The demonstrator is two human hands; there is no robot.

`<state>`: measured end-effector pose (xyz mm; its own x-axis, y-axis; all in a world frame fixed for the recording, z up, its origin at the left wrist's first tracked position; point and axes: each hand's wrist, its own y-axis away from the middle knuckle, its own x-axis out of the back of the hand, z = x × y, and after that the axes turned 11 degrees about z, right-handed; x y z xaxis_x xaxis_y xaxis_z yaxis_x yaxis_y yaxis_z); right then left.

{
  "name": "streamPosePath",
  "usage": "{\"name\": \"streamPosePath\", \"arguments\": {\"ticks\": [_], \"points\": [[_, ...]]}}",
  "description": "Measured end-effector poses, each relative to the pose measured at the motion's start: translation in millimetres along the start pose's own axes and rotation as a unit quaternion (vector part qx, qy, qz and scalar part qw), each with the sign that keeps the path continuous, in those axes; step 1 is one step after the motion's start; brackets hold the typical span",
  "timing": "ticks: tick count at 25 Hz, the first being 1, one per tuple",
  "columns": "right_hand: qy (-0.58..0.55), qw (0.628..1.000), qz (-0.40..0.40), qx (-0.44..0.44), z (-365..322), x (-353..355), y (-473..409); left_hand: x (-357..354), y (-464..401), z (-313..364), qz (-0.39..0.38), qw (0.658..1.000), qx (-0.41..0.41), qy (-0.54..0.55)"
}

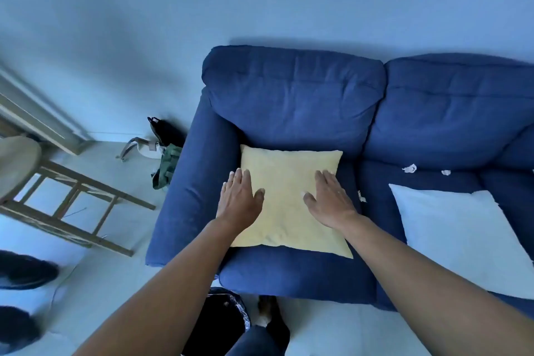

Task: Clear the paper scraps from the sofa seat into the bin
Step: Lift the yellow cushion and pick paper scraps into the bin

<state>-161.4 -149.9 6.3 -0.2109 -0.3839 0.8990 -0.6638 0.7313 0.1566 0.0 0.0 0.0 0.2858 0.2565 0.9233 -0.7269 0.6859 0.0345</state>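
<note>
- Head view: left hand [240, 199] and right hand [329, 202] lie flat and spread on the yellow cushion [289, 205], grasping nothing.
- Scraps [409, 168] sit on the sofa seat [384, 179] right of that cushion: two near the backrest, one just beside the cushion's right edge.
- They look small, white, crumpled; likely featherlight and soft, so pinch each with fingertips.
- Bin [222, 324], black-lined, stands on the floor below the cushion.

Dim, blue-tinted — edges warped, blurred
</note>
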Motion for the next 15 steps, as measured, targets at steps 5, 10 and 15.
{"name": "streamPosePath", "arguments": {"ticks": [5,10,15], "points": [[-0.022,0.996,-0.046,-0.072,-8.8,-34.1,-28.4,-31.6,-38.9,-38.2,-0.060,0.998,0.033,0.015],[-0.036,0.990,-0.072,-0.114,4.3,-70.1,-56.3,-59.5,-64.6,-55.1,-0.096,0.994,0.052,0.028],[-0.036,0.987,-0.084,-0.135,24.0,-105.2,-101.0,-98.7,-94.4,-65.2,-0.129,0.986,0.102,0.040]]}}
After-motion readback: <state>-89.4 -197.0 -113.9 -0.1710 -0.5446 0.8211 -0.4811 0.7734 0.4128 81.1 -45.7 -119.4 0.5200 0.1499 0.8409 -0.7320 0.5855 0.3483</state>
